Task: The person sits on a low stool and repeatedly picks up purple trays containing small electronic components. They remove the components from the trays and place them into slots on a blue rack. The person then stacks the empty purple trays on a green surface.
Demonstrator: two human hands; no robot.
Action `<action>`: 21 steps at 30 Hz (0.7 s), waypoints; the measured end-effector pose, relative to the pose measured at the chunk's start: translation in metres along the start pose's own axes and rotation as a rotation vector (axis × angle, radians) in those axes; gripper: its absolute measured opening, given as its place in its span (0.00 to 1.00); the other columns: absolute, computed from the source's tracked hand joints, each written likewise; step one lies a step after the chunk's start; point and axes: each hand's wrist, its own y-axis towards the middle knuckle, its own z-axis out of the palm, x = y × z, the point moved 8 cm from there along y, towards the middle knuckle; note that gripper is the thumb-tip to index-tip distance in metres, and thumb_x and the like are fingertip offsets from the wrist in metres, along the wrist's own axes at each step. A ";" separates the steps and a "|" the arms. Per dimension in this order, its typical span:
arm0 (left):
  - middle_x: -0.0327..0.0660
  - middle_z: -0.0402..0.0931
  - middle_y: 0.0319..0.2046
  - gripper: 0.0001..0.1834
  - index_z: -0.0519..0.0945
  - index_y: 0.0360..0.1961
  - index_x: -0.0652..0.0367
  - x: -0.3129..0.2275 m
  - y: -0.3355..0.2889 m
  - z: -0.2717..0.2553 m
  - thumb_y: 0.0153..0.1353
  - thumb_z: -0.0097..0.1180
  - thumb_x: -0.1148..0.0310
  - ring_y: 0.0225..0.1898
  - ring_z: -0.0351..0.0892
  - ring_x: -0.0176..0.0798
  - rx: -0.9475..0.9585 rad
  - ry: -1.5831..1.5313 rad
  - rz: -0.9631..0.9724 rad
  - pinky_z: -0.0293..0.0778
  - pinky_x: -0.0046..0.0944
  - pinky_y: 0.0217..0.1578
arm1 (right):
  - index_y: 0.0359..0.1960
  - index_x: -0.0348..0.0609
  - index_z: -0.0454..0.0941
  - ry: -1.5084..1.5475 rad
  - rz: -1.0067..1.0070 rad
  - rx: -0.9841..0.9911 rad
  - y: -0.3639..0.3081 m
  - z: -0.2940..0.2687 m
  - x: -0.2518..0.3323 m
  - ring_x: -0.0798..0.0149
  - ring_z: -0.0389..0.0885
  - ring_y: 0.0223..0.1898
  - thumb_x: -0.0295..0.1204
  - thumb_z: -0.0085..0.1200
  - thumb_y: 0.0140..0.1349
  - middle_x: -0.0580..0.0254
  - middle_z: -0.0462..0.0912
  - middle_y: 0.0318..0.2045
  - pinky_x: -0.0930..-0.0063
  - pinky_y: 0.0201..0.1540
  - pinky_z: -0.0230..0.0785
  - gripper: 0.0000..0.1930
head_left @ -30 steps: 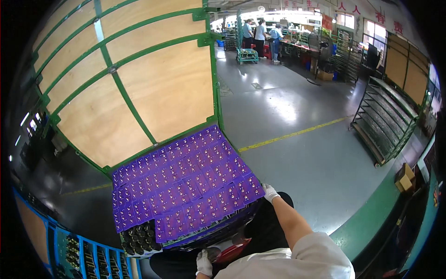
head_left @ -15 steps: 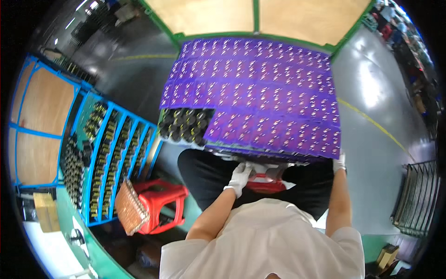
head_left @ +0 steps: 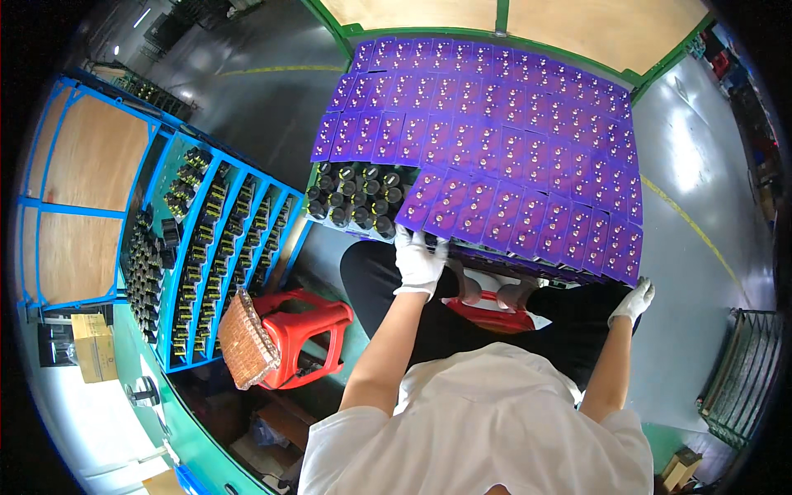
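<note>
Purple printed rectangular pieces [head_left: 487,132] with light dots lie in rows, edge to edge, over a broad stack in front of me. At its near left corner they leave several black round parts [head_left: 355,194] with yellow markings uncovered. My left hand [head_left: 419,266], in a white glove, is at the near edge beside those parts. Its fingers are apart and point up to the purple edge; I cannot tell whether they touch it. My right hand [head_left: 633,304], also gloved, is at the near right corner with its fingers stretched out. Nothing shows in either hand.
Left of me stands a red plastic stool [head_left: 307,334] with a brown wrapped pad [head_left: 247,340] on it. Behind it, a blue rack [head_left: 196,280] holds rows of black and yellow parts. A green-framed wooden panel [head_left: 577,33] borders the far side. A metal rack [head_left: 742,375] stands right.
My left hand has risen from near my lap to the stack's near edge. My right hand stays by the right corner, now more in view. The whole view has shifted slightly.
</note>
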 end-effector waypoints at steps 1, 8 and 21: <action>0.58 0.62 0.58 0.31 0.73 0.55 0.57 -0.013 0.006 -0.002 0.49 0.64 0.60 0.56 0.67 0.60 -0.039 0.065 0.096 0.67 0.51 0.55 | 0.64 0.36 0.57 -0.045 -0.024 0.010 -0.011 -0.001 0.004 0.59 0.66 0.61 0.42 0.40 0.70 0.53 0.69 0.60 0.66 0.65 0.53 0.27; 0.40 0.78 0.40 0.29 0.75 0.47 0.65 0.000 0.019 0.017 0.40 0.72 0.76 0.42 0.77 0.39 -0.259 -0.805 -0.111 0.73 0.38 0.46 | 0.56 0.33 0.68 -0.208 -0.173 0.026 -0.066 -0.011 0.027 0.62 0.69 0.58 0.37 0.41 0.71 0.55 0.72 0.56 0.69 0.63 0.56 0.20; 0.46 0.74 0.45 0.30 0.78 0.49 0.48 -0.038 0.033 -0.034 0.41 0.68 0.55 0.45 0.72 0.53 -0.144 -0.102 0.394 0.69 0.48 0.45 | 0.40 0.41 0.73 -0.235 -1.090 0.818 -0.276 0.086 0.143 0.48 0.78 0.46 0.15 0.49 0.52 0.51 0.79 0.39 0.57 0.48 0.70 0.13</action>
